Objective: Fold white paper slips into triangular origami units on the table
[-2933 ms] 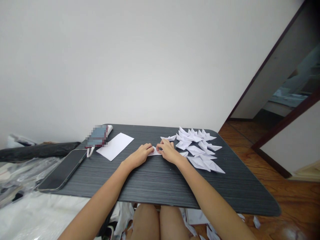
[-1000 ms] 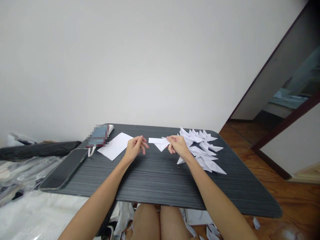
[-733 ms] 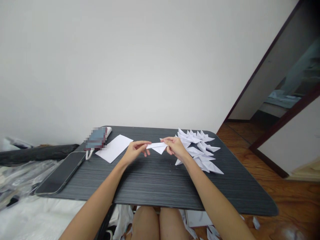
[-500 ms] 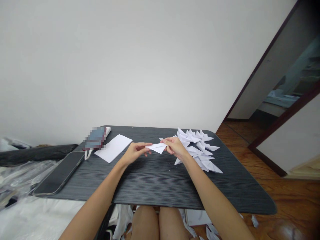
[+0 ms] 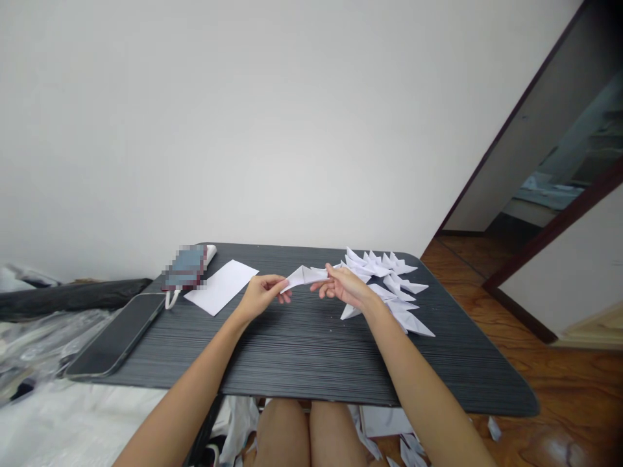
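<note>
A white folded paper boat (image 5: 302,277) is held above the dark table, its peak pointing up and its ends stretched sideways. My left hand (image 5: 263,295) pinches the left end between thumb and fingers. At the right end, my right hand (image 5: 343,285) grips the paper between thumb and index finger, its other fingers loosely curled below. Just right of and behind my right hand lies a cluster of several white folded paper boats (image 5: 403,318), partly hidden by that hand.
White paper sheets (image 5: 221,288) lie left of my hands on the black table (image 5: 292,363). Beside them are a pixelated device (image 5: 185,267) with a white cable (image 5: 171,299) and a dark phone (image 5: 117,337). A pale wall (image 5: 292,130) stands behind; paper scraps (image 5: 494,428) lie on the floor.
The folded paper has turned over, its point now upward instead of downward. My right hand has opened its lower fingers and shifted slightly right; my left hand keeps its pinch.
</note>
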A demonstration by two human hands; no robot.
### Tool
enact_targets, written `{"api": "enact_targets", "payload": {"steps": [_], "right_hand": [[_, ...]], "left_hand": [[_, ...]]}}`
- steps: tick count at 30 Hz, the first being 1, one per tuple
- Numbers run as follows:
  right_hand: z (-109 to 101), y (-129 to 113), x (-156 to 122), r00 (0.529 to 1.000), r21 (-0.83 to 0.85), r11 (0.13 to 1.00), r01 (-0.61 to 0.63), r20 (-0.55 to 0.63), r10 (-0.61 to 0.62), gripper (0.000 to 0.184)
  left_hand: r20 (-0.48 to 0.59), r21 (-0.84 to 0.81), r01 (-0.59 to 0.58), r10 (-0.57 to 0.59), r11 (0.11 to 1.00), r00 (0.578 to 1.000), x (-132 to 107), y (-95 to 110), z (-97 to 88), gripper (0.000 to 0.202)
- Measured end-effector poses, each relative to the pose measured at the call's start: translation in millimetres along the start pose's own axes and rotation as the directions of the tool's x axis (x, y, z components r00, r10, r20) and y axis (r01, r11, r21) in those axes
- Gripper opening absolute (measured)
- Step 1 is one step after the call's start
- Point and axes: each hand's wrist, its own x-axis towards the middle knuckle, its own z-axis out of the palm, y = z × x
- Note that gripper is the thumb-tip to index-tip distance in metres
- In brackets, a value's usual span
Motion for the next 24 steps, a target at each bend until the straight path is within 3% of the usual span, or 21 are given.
{"api": "enact_targets", "payload": {"steps": [8,16,24], "right_hand": [[-4.4,-2.5,-4.5,0.984,-0.028,0.995,0.1,0.15,-0.095,0.027],[-3.8,-2.0,-5.2,0.993,-0.176,0.982,0.073,0.099,-0.056,0.023],[0.1,-0.4,-2.6,0.984,-0.279,0.944,0.174,0.079,-0.158,0.025]], "left_hand": [[0.035,-0.165,0.042,-0.036,0.985,0.999,0.4,0.1,-2.0,0.028],[0.096,-0.251,0.106,-0.085,0.962,0.992,0.3,-1.7,-5.3,0.023],[0.021,-0.358,0.037,-0.031,0.933,0.999,0.3,-4.7,-2.9,0.019]]}}
